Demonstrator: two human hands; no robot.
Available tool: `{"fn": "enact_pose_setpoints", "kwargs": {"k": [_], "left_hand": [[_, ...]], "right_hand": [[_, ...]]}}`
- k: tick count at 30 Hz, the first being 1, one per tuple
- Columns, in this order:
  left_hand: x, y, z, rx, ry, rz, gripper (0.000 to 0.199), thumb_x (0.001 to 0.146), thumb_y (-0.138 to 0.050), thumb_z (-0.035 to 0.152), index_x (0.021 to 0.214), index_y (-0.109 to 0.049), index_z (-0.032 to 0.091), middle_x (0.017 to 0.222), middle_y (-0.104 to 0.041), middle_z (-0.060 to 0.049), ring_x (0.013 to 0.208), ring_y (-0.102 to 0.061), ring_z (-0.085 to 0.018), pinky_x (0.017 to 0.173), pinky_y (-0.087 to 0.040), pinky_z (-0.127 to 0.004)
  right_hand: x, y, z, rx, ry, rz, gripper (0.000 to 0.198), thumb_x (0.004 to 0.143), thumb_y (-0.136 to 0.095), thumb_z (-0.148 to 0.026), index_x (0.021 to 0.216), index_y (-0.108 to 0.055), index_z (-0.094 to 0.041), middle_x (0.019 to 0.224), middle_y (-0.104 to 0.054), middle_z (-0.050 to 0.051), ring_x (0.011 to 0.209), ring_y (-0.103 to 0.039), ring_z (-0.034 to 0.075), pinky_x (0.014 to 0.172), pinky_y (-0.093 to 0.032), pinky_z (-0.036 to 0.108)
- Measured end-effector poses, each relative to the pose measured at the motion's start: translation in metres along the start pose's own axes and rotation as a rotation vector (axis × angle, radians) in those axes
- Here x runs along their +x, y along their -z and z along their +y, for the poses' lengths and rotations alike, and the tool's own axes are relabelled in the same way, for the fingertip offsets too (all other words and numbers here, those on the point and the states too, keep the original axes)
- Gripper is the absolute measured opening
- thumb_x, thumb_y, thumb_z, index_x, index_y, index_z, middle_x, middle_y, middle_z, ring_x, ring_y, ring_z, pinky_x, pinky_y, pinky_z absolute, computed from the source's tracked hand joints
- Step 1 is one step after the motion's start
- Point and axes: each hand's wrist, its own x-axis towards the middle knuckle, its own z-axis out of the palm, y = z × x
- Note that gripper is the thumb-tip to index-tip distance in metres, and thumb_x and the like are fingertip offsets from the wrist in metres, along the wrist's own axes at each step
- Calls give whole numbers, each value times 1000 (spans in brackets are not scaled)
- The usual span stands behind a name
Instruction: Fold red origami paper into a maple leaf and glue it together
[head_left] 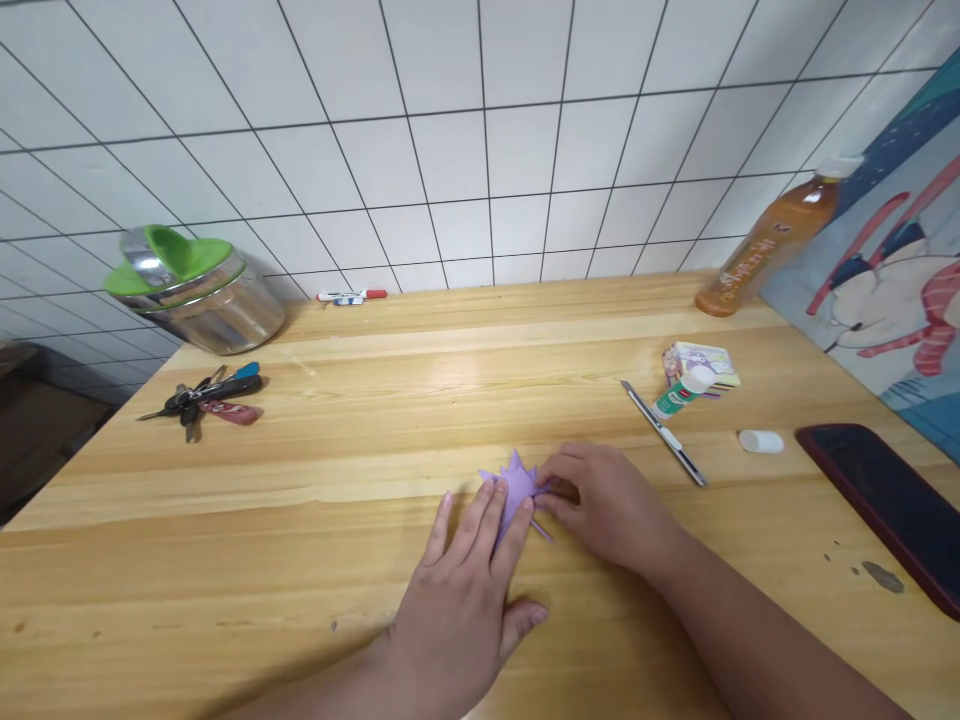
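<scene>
Your matt paper (517, 484) lies on a smooth wooden tabletop (337, 470); beyond the paper you see glossy tiles (446, 160) and, leftward, a polished metal canister (234, 310).

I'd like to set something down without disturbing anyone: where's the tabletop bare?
Bare wooden tabletop lies left of the left hand, nearer than the key bunch; another patch stretches behind the purple paper, back to the markers. The right side is crowded: utility knife, glue stick, small box, white cap and smartphone sit close together.
</scene>
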Motion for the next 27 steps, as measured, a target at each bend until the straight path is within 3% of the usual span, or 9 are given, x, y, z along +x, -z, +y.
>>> {"fn": "enact_pose_setpoints", "kwargs": {"k": [4, 11, 20, 27], "left_hand": [[1, 2, 1, 6, 2, -21, 62, 89, -31, 58, 142, -32, 25, 144, -41, -11, 133, -33, -29, 106, -20, -51], [2, 1, 1, 6, -11, -51, 67, 87, -34, 59, 142, -32, 20, 144, -39, -15, 134, -32, -31, 105, -21, -53], [4, 0, 3, -39, 21, -61, 63, 89, -27, 59, 137, -41, 21, 143, -41, -15, 133, -33, -30, 108, -14, -54], [0, 1, 3, -36, -12, -94, 71, 88, -36, 56, 143, -28, 12, 146, -32, -18, 134, -31, -31, 107, -24, -48]], "right_hand": [[6, -3, -1, 55, -63, -10, 3, 75, -62, -24, 78, -63, -23, 76, -62, -1, 73, -55, 15, 68, -34, 27], [11, -8, -1, 124, -172, 32, 27, 67, -59, -13, 91, -52, -22, 70, -60, -5, 66, -53, 13, 64, -30, 25], [19, -8, -6, 58, -262, -18, 31, 64, -57, -14, 93, -49, -23, 69, -58, -4, 64, -51, 13, 62, -27, 25], [22, -8, 2, 131, -258, -44, 29, 66, -56, -15, 92, -48, -24, 69, -58, -6, 62, -51, 11, 59, -28, 24]]}}
